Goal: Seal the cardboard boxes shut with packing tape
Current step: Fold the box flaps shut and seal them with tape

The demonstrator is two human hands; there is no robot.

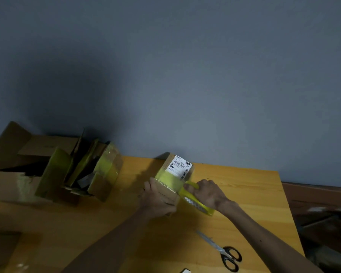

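- The small cardboard box [166, 191] sits on the worktop [244, 194] towards its far edge. Its flaps are down, so whatever is inside is hidden from you.
- A yellowish tape strip [168, 179] crosses the box's top, just below a white shipping label [180, 166]. The large print reads roughly "507 P802 170"; the barcodes and finer print are too small to read.
- Your left hand [157, 200] curls round the box's near end. Your right hand [207, 194] grips the tape roll [195, 203] at the box's right side.
- At the left, open cartons [37, 148] with tape-covered flaps hold dark things you cannot make out.
- Black-handled scissors [223, 251] lie beside your right forearm.
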